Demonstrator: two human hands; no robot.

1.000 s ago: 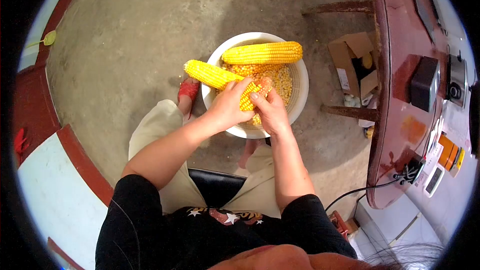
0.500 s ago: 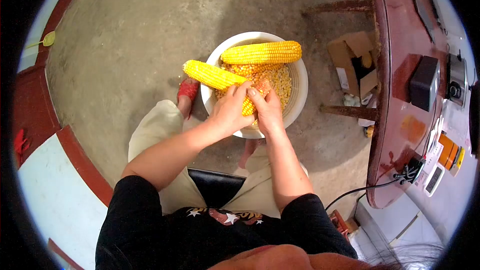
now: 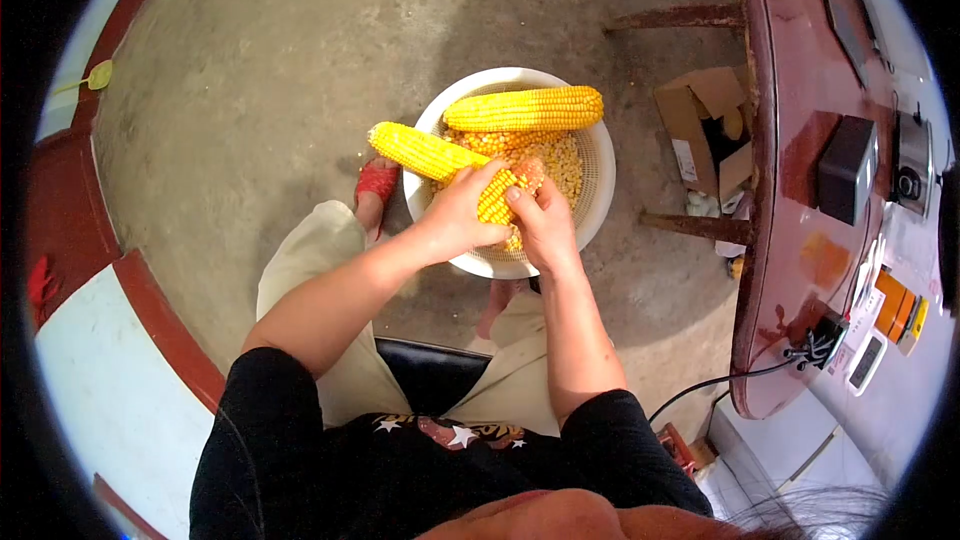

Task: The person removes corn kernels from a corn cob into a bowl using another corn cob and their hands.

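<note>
Over a white basket (image 3: 597,190) of loose corn kernels (image 3: 563,162), my left hand (image 3: 460,215) is wrapped round an ear of corn (image 3: 497,198). Its upper right end is stripped to a pinkish cob. Beside that end, my right hand (image 3: 545,227) is closed on the ear, thumb against the kernels; its other fingers are partly hidden. A second ear (image 3: 415,150) slants over the basket's left rim, its lower end near my left fingers. Another full ear (image 3: 523,109) lies across the back of the basket.
To the right stands a dark red table (image 3: 775,240) bearing a black box (image 3: 848,170), cables and a small white device (image 3: 866,362). An open cardboard box (image 3: 690,135) sits beneath it, by the wooden legs. A foot in a red slipper (image 3: 375,182) is left of the basket.
My right hand has shifted slightly right and down, its thumb moving off the cob end. More of the stripped end and the yellow kernels now shows between my hands.
</note>
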